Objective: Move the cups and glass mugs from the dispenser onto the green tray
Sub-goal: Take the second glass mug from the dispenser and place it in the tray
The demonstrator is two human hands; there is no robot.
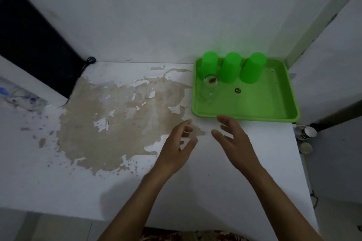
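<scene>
Green tray, holding three upturned green cups and one glass mug, lies at about 1 o'clock from both empty, open hands; right hand nearer its front rim than left hand.

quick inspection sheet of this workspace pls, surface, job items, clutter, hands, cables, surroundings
surface: white table, its coating peeled off in a large brown patch.
job's things: green tray at the far right holds three upside-down green cups and one clear glass mug; the dispenser at the left is blurred.
clutter: small dark round mark on the tray floor.
grippers: left hand and right hand both open and empty, near the tray's front edge.
cables: black cable coiled by the wall.
surroundings: white walls; dark panel at the left.
</scene>
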